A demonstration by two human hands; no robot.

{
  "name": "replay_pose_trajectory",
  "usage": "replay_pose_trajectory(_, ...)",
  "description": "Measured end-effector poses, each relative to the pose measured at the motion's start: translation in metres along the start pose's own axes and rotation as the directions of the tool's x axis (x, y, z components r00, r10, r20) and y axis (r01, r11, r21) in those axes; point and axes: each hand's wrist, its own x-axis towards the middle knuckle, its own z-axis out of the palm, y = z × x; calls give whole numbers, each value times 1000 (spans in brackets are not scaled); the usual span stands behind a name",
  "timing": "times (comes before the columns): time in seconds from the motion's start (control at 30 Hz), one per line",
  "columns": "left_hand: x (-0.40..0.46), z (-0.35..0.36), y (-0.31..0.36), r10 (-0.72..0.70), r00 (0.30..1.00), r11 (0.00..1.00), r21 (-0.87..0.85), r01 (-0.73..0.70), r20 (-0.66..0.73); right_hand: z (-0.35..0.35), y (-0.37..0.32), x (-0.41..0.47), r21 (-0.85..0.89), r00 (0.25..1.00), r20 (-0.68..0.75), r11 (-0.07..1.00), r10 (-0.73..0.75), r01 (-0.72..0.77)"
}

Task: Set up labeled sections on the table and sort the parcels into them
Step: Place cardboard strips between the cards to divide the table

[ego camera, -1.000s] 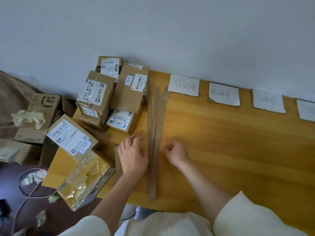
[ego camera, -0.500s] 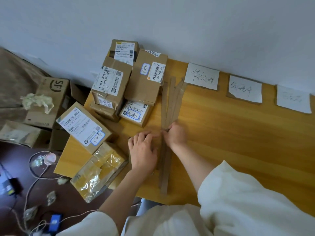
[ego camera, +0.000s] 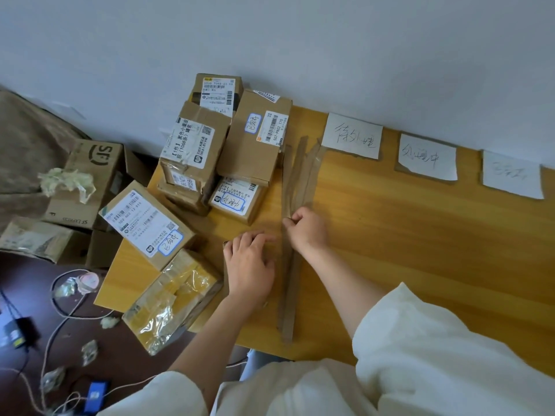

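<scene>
At centre frame, the right hand pinches a bundle of cardboard strips lying on the worktop. The left hand rests flat beside it, fingers relaxed, on a cardboard piece. Parcels are stacked at upper left; three paper labels line the wall edge at upper right.
</scene>
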Motion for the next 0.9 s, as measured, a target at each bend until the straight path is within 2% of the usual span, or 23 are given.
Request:
replay_pose_trajectory(0.13,-1,1,8,-4,1000,1000,16,4,-23,-22,12,-12,42,994,-53,994,-98,100)
replay_pose_trajectory(0.27,-4,8,24,93,993,994,-42,-96,-71,-48,32,-26,52,973,-139,980,-182,191)
replay_pose_trajectory(0.4,-11,21,38,217,974,966,-126,-224,-69,-69,59,-38,117,958,-237,974,-163,194)
replay_pose_trajectory(0.5,-17,31,48,266,964,956,-134,-261,20,-81,79,-44,165,949,-289,970,-127,180)
replay_pose_trajectory(0.67,-28,48,57,260,936,965,-45,-257,240,-96,117,-50,289,960,-277,955,25,59)
replay_pose_trajectory(0.9,-34,65,58,231,927,963,68,-262,295,-98,159,-41,393,966,-113,903,234,-173)
